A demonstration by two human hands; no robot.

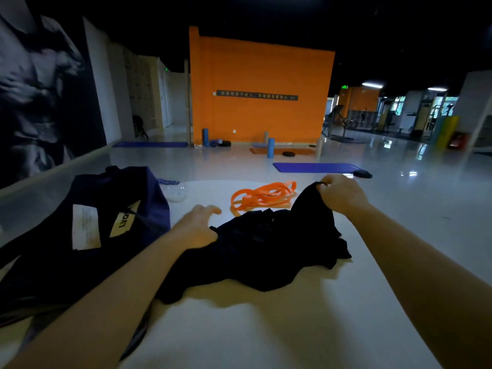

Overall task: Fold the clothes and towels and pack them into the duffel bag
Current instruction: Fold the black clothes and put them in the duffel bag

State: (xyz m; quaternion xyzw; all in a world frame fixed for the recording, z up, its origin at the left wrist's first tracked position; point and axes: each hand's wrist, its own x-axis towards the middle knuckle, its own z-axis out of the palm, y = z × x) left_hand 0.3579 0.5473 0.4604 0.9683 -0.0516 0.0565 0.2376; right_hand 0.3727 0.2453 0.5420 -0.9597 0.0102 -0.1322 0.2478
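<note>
Room's dim overall, ceiling nearly black. Brightest patch is the white table right in front of me, lit from above w/ a warm cast. My forearms throw soft yellowish shadows onto it, esp. under my left arm and beside the black garment, which is so dark its folds barely read. My left hand is a bit motion-blurred at the fingers; my right hand is sharper. Glossy floor shows glare streaks from strip lights far right. Wide-angle lens bends walls at edges, corners vignette. Background soft, sign on the orange wall unreadable.
</note>
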